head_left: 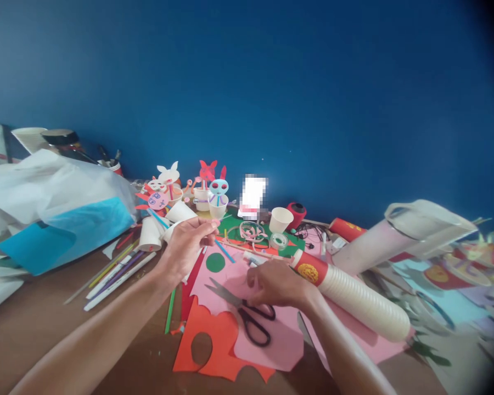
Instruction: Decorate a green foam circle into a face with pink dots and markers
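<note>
Pinching a small pale scrap in your raised left hand [188, 241], you rested your right hand [274, 284], fingers curled, on the black-handled scissors [247, 314] lying on pink paper [271, 334] atop the tabletop [37, 323], seemingly for cutting.

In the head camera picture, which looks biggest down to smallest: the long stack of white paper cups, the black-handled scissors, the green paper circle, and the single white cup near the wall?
1. Stack of white paper cups, clearly largest.
2. Black-handled scissors.
3. Single white cup and green paper circle look about alike; the cup stands farther off, so I won't rank them.
</note>
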